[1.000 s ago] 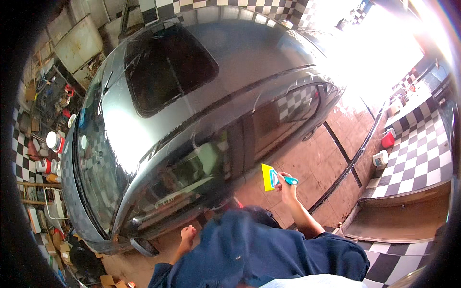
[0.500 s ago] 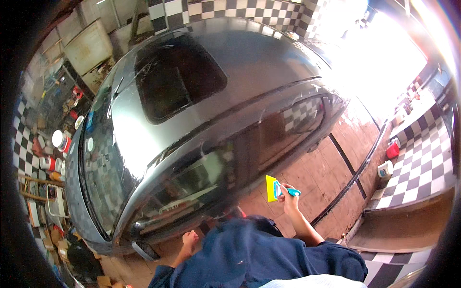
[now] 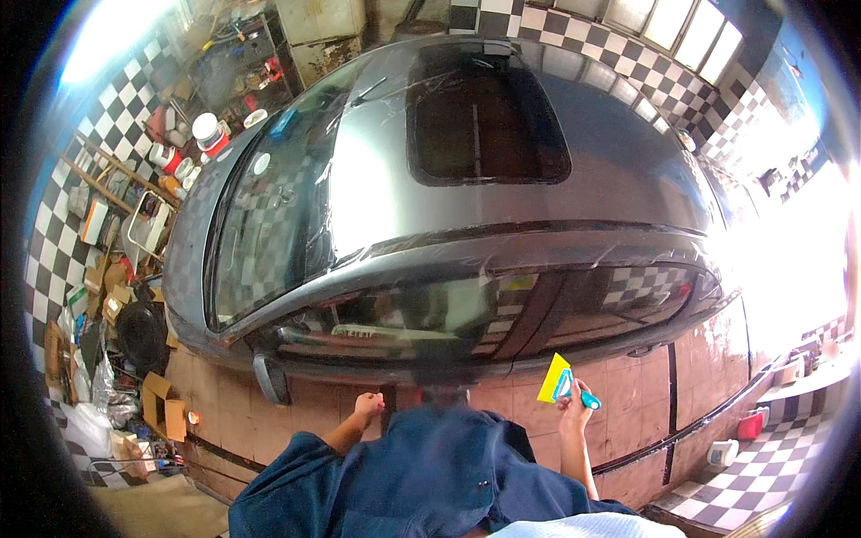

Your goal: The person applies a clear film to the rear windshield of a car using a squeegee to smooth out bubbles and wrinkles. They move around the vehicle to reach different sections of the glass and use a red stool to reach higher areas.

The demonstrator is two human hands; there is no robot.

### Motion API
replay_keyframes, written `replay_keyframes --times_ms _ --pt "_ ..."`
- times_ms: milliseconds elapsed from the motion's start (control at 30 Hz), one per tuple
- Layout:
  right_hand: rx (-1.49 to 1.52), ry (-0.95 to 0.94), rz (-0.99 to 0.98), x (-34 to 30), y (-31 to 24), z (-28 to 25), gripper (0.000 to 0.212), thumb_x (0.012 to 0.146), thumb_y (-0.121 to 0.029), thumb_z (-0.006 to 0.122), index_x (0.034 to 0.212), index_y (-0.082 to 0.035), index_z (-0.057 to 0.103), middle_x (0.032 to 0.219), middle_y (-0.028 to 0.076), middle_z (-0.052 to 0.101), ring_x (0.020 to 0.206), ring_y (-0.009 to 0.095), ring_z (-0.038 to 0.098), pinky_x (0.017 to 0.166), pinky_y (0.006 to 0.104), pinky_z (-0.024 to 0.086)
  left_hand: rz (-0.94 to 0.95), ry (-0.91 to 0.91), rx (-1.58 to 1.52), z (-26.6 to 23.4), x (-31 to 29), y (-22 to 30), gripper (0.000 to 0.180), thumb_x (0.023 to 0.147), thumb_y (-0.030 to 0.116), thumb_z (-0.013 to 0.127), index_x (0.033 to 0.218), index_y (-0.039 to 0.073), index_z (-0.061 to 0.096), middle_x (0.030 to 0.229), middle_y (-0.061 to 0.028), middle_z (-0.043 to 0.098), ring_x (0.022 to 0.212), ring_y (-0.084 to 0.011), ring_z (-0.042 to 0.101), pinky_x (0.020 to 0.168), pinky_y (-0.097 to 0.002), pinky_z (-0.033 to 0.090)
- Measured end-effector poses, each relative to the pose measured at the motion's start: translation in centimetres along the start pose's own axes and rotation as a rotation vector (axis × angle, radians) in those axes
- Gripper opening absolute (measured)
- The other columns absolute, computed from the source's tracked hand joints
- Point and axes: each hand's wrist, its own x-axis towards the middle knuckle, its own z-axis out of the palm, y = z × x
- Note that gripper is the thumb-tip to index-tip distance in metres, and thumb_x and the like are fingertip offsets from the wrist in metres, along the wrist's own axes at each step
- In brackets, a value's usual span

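Observation:
In my right hand (image 3: 574, 409) is a small squeegee (image 3: 556, 378) with a flat yellow blade and a teal handle. Its blade points up and to the left, a short way off the car's side. My left hand (image 3: 367, 405) is closed in a fist in front of my body, with nothing showing in it. Across the middle stands a dark grey car (image 3: 377, 206), its side toward me, with a dark sunroof (image 3: 484, 117) on the roof. The closed side window (image 3: 404, 314) is nearest my hands, and the door mirror (image 3: 270, 377) sticks out left of them.
Cardboard boxes (image 3: 160, 403), a tyre (image 3: 143, 335) and a folded metal frame (image 3: 148, 224) crowd the left wall. Red-and-white tubs (image 3: 208, 133) stand past the car's front. A white bucket (image 3: 722, 453) and a red container (image 3: 750, 425) sit at the right on checkered tiles.
My view has turned, so the car now lies more level across it and more of the left clutter shows. Both hands keep their grip; the squeegee appears farther right and lower.

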Motion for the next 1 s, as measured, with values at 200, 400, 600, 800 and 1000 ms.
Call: replay_keyframes --times_ms 200,400,600,800,1000 --pt "0.003 -0.001 0.031 1.2 0.0 -0.3 0.025 0.083 -0.022 0.064 0.099 -0.007 0.052 0.069 0.001 0.051 0.049 0.007 0.045 0.041 0.0203 0.035 0.044 -0.037 -0.091 0.2 -1.6 -0.7 0.021 0.084 0.024 0.059 0.079 0.004 0.054 0.064 -0.0047 0.056 0.051 -0.014 0.052 0.045 -0.0274 0.043" --pt "0.008 0.0 0.04 0.9 -0.1 -0.4 0.026 0.082 -0.021 0.065 0.1 -0.009 0.053 0.068 0.0 0.05 0.05 0.007 0.047 0.043 0.0198 0.036 0.014 -0.047 -0.022 -0.1 -0.7 -0.7 0.021 0.083 0.027 0.059 0.075 0.007 0.056 0.064 -0.0022 0.056 0.053 -0.0122 0.052 0.046 -0.0256 0.04" --pt "-0.04 -0.006 0.015 0.3 -0.2 -0.6 0.029 0.082 -0.024 0.065 0.102 -0.006 0.053 0.069 0.0 0.052 0.051 0.007 0.048 0.044 0.0199 0.037 -0.029 -0.052 -0.028 0.0 0.6 -0.7 0.02 0.085 0.025 0.057 0.078 0.007 0.055 0.064 -0.0026 0.056 0.053 -0.0116 0.052 0.045 -0.0247 0.04" --pt "-0.032 0.046 0.02 0.6 -0.1 -0.3 0.024 0.083 -0.022 0.064 0.099 -0.008 0.054 0.063 -0.002 0.05 0.05 0.006 0.048 0.042 0.0191 0.037 -0.034 -0.013 -0.006 0.7 0.3 0.0 0.019 0.086 0.024 0.057 0.079 0.006 0.053 0.064 -0.0019 0.055 0.05 -0.0111 0.048 0.046 -0.025 0.04" --pt "-0.059 0.04 0.017 0.9 -0.2 -0.2 0.024 0.083 -0.021 0.063 0.1 -0.007 0.054 0.064 -0.001 0.051 0.049 0.006 0.048 0.041 0.0193 0.037 -0.008 -0.026 0.002 0.7 0.5 -0.1 0.018 0.085 0.024 0.058 0.08 0.007 0.054 0.065 -0.002 0.056 0.053 -0.0107 0.051 0.046 -0.0243 0.04"
